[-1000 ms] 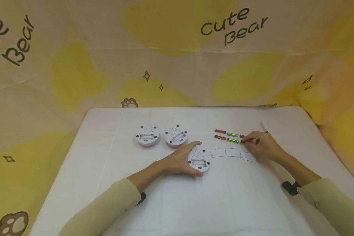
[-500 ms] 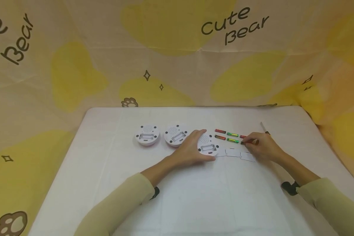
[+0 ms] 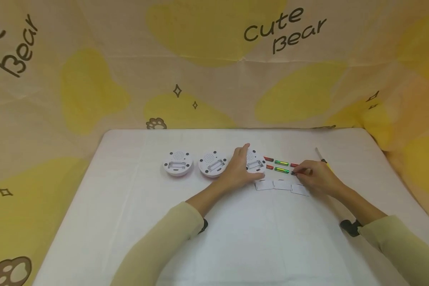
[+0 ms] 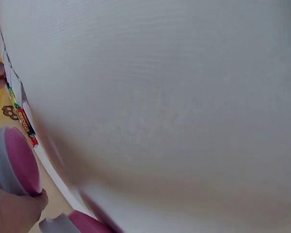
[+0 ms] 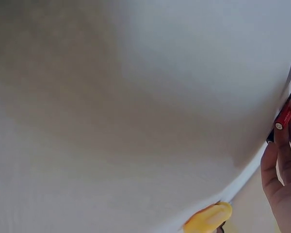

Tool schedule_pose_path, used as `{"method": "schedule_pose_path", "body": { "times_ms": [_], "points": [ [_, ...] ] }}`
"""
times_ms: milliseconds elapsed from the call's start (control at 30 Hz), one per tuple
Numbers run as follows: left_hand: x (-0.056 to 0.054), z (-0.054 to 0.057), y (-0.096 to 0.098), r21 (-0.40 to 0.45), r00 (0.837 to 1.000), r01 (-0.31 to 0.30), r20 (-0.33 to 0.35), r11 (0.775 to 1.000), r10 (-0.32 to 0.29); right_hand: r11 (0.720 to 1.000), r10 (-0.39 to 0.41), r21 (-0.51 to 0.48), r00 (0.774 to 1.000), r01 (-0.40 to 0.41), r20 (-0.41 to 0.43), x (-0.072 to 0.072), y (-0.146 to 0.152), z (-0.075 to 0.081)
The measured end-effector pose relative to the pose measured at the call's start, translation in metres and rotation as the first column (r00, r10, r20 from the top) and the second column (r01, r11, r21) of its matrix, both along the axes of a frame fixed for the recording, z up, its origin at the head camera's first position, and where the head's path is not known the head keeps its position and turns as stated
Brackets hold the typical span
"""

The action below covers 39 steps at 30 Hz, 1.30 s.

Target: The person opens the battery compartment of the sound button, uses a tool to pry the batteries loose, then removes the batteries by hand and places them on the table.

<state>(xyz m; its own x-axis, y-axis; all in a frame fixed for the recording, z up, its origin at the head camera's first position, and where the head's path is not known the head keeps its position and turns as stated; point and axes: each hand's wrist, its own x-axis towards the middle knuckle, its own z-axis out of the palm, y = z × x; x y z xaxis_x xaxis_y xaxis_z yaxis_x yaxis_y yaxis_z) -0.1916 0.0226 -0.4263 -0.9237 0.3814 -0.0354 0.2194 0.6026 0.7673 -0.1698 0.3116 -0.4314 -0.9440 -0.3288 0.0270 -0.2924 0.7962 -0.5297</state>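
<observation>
My left hand [image 3: 236,169] grips a round white device [image 3: 255,159] by its sides, thumb at the near edge. Its underside faces up, with speaker holes and a battery bay that looks bare; the left wrist view shows its pink lower part [image 4: 23,160]. Two like devices, a middle one [image 3: 210,162] and a left one [image 3: 178,163], lie beside it, also underside up. My right hand [image 3: 316,174] pinches a red-and-black battery [image 5: 283,119] at the right end of two short rows. Green batteries [image 3: 281,170] and red batteries [image 3: 269,159] lie between the hands, the red ones partly hidden.
Three white flat covers [image 3: 282,185] lie in a row in front of the batteries. Beyond my right hand lies a screwdriver [image 3: 321,155] with a yellow and black handle. Patterned cloth [image 3: 214,79] hangs behind the white table [image 3: 214,246].
My left hand has carried the device away from me and to the right, up to the left ends of the battery rows. The right hand has stayed at the same battery.
</observation>
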Motion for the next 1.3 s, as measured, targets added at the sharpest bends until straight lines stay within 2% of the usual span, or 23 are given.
{"method": "schedule_pose_path", "body": {
  "times_ms": [133,300,533,767,1033,1200,1300],
  "points": [
    [-0.001,-0.002,0.001,-0.004,1.0,0.004,0.009,1.0,-0.004,1.0,-0.006,0.011,1.0,0.006,0.009,0.0,0.001,0.001],
    [-0.003,-0.004,0.0,-0.038,1.0,0.02,-0.012,0.999,-0.02,0.999,-0.024,0.024,0.999,0.023,0.026,-0.001,0.002,0.002],
    [-0.004,-0.003,0.0,-0.059,0.999,0.037,-0.008,0.998,-0.038,1.0,-0.012,0.002,1.0,0.012,-0.006,-0.002,-0.001,0.006],
    [-0.007,0.001,0.002,-0.111,0.999,0.049,-0.015,0.993,-0.051,1.0,-0.02,-0.013,0.999,0.02,-0.036,-0.006,-0.003,0.016],
    [-0.012,0.01,0.0,-0.128,0.999,0.049,-0.015,0.991,-0.051,1.0,-0.018,0.015,0.984,0.021,-0.179,-0.017,-0.006,0.034],
    [-0.016,0.016,-0.006,-0.139,0.995,0.084,-0.042,0.987,-0.091,0.989,-0.023,0.137,0.968,0.059,-0.248,-0.022,-0.012,0.047],
    [-0.022,0.019,-0.018,-0.113,0.989,0.107,-0.087,0.988,-0.117,0.974,-0.009,0.213,0.944,0.083,-0.33,-0.026,-0.013,0.056]
  ]
}}
